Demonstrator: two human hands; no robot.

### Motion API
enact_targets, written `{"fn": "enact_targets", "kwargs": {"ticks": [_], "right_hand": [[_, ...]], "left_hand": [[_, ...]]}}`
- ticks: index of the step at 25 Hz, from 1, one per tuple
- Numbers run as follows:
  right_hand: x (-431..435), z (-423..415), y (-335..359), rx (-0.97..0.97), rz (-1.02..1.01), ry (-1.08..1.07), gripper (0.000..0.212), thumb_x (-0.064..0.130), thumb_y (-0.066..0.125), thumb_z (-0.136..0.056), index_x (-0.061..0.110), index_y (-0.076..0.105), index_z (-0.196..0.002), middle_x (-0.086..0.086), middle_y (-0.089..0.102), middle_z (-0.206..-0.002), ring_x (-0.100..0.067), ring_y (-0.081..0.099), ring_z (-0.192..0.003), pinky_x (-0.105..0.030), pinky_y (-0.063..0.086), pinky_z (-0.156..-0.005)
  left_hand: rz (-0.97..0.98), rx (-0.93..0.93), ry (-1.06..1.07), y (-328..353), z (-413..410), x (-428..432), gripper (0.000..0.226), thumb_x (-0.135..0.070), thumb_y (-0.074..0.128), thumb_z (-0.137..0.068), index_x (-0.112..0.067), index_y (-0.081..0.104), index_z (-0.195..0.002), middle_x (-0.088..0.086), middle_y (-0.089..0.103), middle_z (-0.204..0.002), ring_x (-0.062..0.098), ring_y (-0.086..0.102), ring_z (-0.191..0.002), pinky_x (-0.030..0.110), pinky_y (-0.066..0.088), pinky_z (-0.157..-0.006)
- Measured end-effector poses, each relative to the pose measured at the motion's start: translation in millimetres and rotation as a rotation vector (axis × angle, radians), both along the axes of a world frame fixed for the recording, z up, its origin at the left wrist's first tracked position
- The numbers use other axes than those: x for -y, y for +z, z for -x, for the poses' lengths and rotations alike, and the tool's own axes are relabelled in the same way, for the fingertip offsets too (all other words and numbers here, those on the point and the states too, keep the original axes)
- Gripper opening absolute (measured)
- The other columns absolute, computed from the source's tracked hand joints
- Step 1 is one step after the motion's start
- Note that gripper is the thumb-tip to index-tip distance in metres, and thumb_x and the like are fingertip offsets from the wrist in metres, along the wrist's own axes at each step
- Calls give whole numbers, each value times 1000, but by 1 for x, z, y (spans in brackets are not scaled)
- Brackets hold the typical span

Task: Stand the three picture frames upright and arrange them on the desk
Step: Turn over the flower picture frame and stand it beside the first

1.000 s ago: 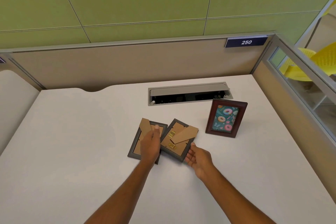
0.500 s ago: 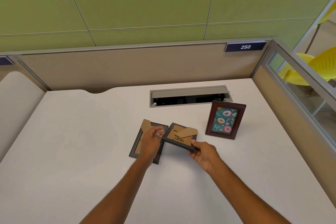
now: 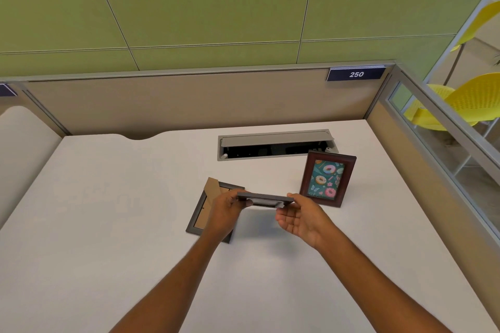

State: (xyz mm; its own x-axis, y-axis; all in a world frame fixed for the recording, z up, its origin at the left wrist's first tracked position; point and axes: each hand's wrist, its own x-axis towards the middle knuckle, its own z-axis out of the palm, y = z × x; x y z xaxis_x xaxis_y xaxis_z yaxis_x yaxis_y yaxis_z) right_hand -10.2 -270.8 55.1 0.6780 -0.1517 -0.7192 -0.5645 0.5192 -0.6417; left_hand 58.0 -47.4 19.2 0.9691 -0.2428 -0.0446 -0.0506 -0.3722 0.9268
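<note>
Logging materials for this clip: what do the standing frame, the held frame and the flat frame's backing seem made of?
Standing frame: probably dark reddish wood with a slight sheen along its moulded edges. Held frame, seen edge-on between both hands: matte grey, wood or plastic, unclear. Flat frame: backing looks like tan cardboard or fibreboard, dull and uncoated.

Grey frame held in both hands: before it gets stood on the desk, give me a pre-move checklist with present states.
1. Grey frame held at both ends, by left hand and right hand: ok.
2. Frame lifted off the desk: ok.
3. Easel leg folded out: cannot tell, the frame is seen edge-on.
4. Bare desk to set it on, beside the donut frame that stands upright: ok.
5. Third frame upright: not ok, it lies face down, partly under the left hand.
6. Open cable tray away from the landing spot: ok.
</note>
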Motion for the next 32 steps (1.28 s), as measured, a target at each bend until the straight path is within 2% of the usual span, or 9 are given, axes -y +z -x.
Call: {"fn": "enact_targets", "kwargs": {"ticks": [2, 3, 5, 7, 10, 17, 23, 28, 32], "right_hand": [[6, -1, 3, 4, 130, 54, 33, 33, 65, -106, 1, 71, -104, -19, 76, -92, -29, 75, -80, -38, 65, -69], [9, -2, 3, 12, 207, 76, 30, 33, 66, -105, 3, 71, -105, -16, 75, -96, -28, 75, -83, -38, 65, -71], [12, -4, 2, 36, 351, 112, 30, 35, 69, -104, 8, 68, -116, -10, 72, -111, -24, 72, -99, -39, 64, -79], [14, -6, 1, 104, 433, 154, 31, 43, 70, -103, 17, 66, -120, -1, 69, -123, -20, 67, -115, -40, 61, -89], [13, -7, -1, 191, 420, 225, 26, 50, 67, -103, 29, 71, -116, 6, 74, -123, -16, 66, -123, -39, 55, -99], [6, -8, -11, 206, 314, 265, 33, 49, 60, -107, 25, 78, -122, 2, 84, -118, -25, 71, -124, -54, 53, -114], [2, -6, -13, 181, 302, 257, 33, 42, 61, -108, 18, 78, -124, -2, 84, -118, -27, 72, -122, -54, 55, -111], [3, -6, -14, 180, 406, 263, 20, 39, 64, -107, 28, 80, -109, 18, 85, -98, -14, 74, -112, -33, 58, -87], [5, -6, -17, 201, 434, 264, 17, 39, 67, -105, 29, 81, -108, 19, 85, -99, -12, 75, -107, -32, 59, -87]], "left_hand": [[28, -57, 8, 2, 0, 1, 21, -8, 74, -99, -29, 80, -98, -17, 82, -89, -3, 73, -87, 19, 57, -82], [53, -82, 0, 3, -1, 1, 12, -14, 73, -102, -24, 79, -106, -16, 82, -98, -1, 73, -94, 22, 59, -85], [100, -121, -26, 8, -2, 2, 25, -23, 69, -107, -16, 74, -130, -5, 81, -122, 8, 74, -114, 31, 64, -95], [200, -208, -5, 9, -2, 3, 33, -25, 66, -108, -14, 70, -139, 1, 79, -129, 16, 76, -118, 38, 66, -97], [313, -319, 40, 9, -4, 5, 31, -26, 66, -108, -14, 70, -137, 2, 81, -127, 20, 79, -116, 43, 68, -93], [341, -413, 53, 18, -3, 9, 23, -30, 67, -107, -16, 74, -123, -7, 86, -108, 14, 83, -102, 22, 65, -69], [301, -424, 73, 22, -2, 13, 27, -35, 66, -107, -15, 73, -124, 0, 86, -112, 13, 84, -96, 22, 64, -67], [239, -391, 73, 24, -1, 11, 35, -43, 54, -111, -16, 73, -122, 0, 82, -117, 14, 80, -102, 22, 62, -73], [220, -405, 63, 24, 1, 13, 42, -49, 46, -113, -19, 74, -120, -2, 81, -115, 13, 76, -106, 26, 57, -79]]}}
